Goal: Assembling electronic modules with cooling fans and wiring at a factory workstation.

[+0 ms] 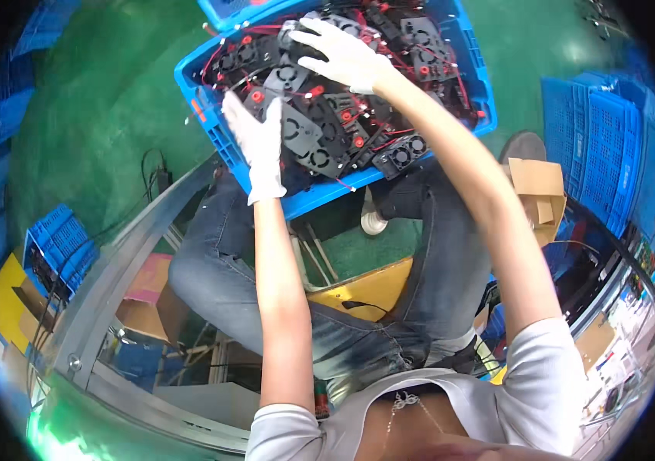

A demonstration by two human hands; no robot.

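A blue plastic crate (pixel 314 201) in front of my knees is heaped with black fan units (pixel 297 131) that have red and black wires. My left hand (pixel 257 142), in a white glove, is held over the crate's left side, its thumb apart from the fingers and nothing in it. Across the far middle of the heap reaches my right hand (pixel 339 55), gloved as well, fingers spread over the units. Whether its fingertips touch them I cannot tell. A small square fan (pixel 401 156) lies at the crate's near right corner.
Stacked blue crates (pixel 585 146) stand at the right, near an open cardboard box (pixel 539 192). A metal frame rail (pixel 124 269) runs along my left. Another blue crate (pixel 62 246) sits at far left. Beneath me is a yellow seat (pixel 370 288).
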